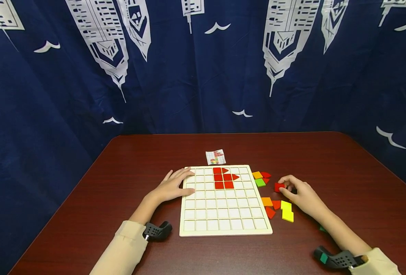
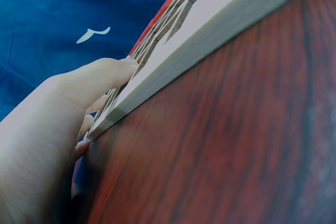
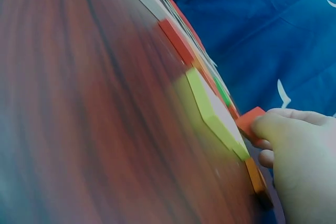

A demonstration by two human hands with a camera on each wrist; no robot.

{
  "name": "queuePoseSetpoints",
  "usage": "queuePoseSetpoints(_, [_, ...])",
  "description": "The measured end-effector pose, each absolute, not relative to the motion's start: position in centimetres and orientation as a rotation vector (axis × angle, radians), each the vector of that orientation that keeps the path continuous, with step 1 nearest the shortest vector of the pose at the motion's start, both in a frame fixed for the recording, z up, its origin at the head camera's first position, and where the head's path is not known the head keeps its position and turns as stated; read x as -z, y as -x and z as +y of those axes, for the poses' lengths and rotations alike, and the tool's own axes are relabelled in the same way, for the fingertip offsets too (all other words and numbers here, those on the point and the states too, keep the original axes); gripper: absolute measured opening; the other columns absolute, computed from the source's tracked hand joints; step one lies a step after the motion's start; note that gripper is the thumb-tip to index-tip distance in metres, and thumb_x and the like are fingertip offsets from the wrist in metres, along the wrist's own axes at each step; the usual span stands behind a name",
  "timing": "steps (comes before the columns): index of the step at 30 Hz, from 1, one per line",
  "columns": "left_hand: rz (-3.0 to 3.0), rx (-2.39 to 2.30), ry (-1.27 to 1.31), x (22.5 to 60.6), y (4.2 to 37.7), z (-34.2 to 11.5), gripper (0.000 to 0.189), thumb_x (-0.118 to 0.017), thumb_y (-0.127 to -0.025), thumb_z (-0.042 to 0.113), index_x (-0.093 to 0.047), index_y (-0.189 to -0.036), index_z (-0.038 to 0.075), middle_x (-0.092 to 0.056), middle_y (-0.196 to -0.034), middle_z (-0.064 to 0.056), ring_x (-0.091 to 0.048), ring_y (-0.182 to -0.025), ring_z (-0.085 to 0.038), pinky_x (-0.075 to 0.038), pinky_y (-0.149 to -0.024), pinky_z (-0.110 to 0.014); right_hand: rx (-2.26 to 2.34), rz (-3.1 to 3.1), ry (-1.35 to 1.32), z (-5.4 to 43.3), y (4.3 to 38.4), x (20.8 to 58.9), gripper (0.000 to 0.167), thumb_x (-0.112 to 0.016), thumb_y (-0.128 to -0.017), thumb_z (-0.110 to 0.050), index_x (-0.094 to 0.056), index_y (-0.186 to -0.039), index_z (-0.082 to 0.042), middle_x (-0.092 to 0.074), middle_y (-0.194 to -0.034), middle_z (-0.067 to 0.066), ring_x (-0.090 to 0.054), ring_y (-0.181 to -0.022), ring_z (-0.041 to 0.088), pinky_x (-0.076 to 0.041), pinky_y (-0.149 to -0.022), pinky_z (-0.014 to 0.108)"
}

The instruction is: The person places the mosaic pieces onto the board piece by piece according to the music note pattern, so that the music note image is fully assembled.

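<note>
In the head view, a cream wooden board with a square grid point(image 1: 206, 214) was seen upon the dark red-brown wooden bench point(image 1: 120, 160). Its left edge was touched by the left hand point(image 1: 173, 187), fingers extended, probably so that it was kept steady. To the right of the board, a flat red piece point(image 1: 277, 187) was pinched by the right hand point(image 1: 300, 193); loose flat pieces in several colours point(image 1: 276, 205) were laid nearby, seemingly for easy reach.

In the left wrist view, the thumb was rested upon the board.

In the right wrist view, the red piece was gripped at one end, presumably so that the other was left uncovered.
</note>
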State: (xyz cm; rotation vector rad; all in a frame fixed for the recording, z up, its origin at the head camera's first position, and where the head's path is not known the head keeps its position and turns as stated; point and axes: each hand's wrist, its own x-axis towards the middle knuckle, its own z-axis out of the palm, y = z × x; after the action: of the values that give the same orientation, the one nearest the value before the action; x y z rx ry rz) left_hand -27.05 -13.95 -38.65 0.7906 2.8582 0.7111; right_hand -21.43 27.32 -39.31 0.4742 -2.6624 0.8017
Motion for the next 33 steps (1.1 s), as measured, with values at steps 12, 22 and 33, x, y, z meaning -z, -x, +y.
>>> queuePoseSetpoints(12, [2.845,-0.727,-0.800,38.3,27.1,-14.1,0.059,-0.054,-0.084,0.051,-0.039,-0.135,0.025,-0.020,-0.152,0.001,-0.013,-0.142,-0.020,0.002,-0.114,-0.050,-0.833,-2.615,-0.477,24.0,21.8,39.4,0.018,-0.063,-0.084,-0.011,-0.059,-0.101,-0.013,-0.055,-0.081,-0.004,-0.044,-0.066,0.001,-0.039,-0.056,0.017])
queuePoseSetpoints(22, [2.842,-0.713,-0.785,38.5,27.0,-14.1,0.062,-0.054,-0.083,0.053,-0.037,-0.137,0.026,-0.019,-0.152,0.000,-0.012,-0.142,-0.019,0.004,-0.114,-0.049,-0.966,-2.647,-0.517,20.6,22.3,39.3,0.016,-0.061,-0.087,-0.017,-0.060,-0.102,-0.012,-0.057,-0.083,-0.002,-0.048,-0.069,0.003,-0.042,-0.061,0.018])
queuePoseSetpoints(33, [2.849,-0.728,-0.798,38.7,27.1,-14.1,0.060,-0.054,-0.084,0.052,-0.039,-0.135,0.025,-0.020,-0.152,0.001,-0.013,-0.142,-0.020,0.003,-0.114,-0.050,-1.076,-2.646,-0.542,17.6,23.6,39.2,0.015,-0.061,-0.086,-0.012,-0.059,-0.101,-0.011,-0.058,-0.080,0.000,-0.048,-0.066,0.007,-0.042,-0.058,0.018])
